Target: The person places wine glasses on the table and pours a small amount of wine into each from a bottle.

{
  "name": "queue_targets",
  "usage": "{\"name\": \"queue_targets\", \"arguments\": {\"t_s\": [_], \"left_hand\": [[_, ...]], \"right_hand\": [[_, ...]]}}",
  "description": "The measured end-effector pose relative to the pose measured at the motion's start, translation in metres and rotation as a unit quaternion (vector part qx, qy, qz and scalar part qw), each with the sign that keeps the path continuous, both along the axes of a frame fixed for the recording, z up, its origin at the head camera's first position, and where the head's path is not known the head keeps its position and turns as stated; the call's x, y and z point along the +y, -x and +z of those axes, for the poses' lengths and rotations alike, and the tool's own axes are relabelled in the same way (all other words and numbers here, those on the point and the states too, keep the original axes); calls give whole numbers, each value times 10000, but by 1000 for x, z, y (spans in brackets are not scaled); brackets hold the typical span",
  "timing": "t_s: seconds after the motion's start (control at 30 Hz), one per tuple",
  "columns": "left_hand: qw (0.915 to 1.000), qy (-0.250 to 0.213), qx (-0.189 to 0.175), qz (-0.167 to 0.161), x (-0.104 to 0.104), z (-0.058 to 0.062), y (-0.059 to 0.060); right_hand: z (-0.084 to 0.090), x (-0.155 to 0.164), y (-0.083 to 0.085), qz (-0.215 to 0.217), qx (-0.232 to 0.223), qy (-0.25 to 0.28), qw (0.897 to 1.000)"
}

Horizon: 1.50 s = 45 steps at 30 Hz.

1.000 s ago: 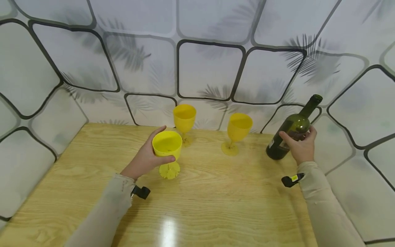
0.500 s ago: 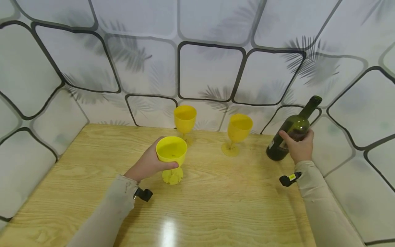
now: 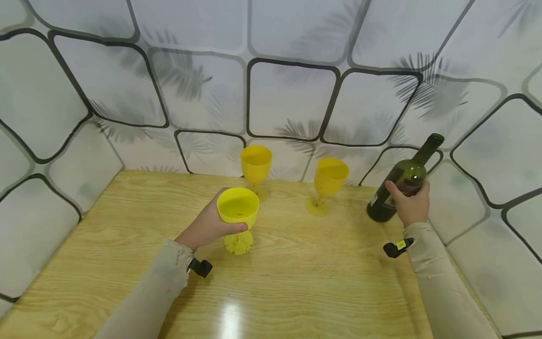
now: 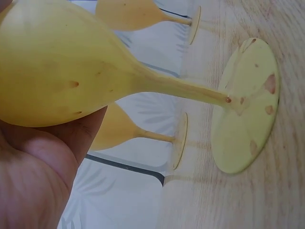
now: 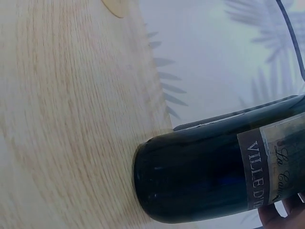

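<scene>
Three goblets [image 3: 254, 172] left of bottle [image 3: 398, 186]

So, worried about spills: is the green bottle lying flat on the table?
No, the green bottle stands tilted, gripped by the right hand.

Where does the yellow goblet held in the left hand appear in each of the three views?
Head: yellow goblet left of centre, bowl gripped by the left hand.
Left wrist: fills the upper left, stem running right to its foot.
Right wrist: not in it.
Shared landmark: the wooden table.
</scene>
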<state>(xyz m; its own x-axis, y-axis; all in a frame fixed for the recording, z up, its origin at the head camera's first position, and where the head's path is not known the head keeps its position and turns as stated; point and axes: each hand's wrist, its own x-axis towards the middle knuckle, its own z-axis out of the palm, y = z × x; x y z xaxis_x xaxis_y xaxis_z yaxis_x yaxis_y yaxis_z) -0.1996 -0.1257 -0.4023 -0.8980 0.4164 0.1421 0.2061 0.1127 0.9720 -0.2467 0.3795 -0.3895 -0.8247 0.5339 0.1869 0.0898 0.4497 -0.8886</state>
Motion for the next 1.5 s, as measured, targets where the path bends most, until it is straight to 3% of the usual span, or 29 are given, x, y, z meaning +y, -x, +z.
{"name": "queue_targets", "arguments": {"t_s": [0.33,0.53,0.93,1.5], "left_hand": [[9997,-211,67,-124,4,-1,2],[9998,-175,89,-81,3,-2,2],[9999,-110,-9,10,1,-3,2],[10000,-71,-44,28,1,-3,0]], "right_hand": [[0,1,-6,-4,258,77,9996],[-2,-5,-12,-1,448,-70,9990],[-6,-11,-17,75,584,124,9982],[-12,-20,-33,514,723,343,9955]]}}
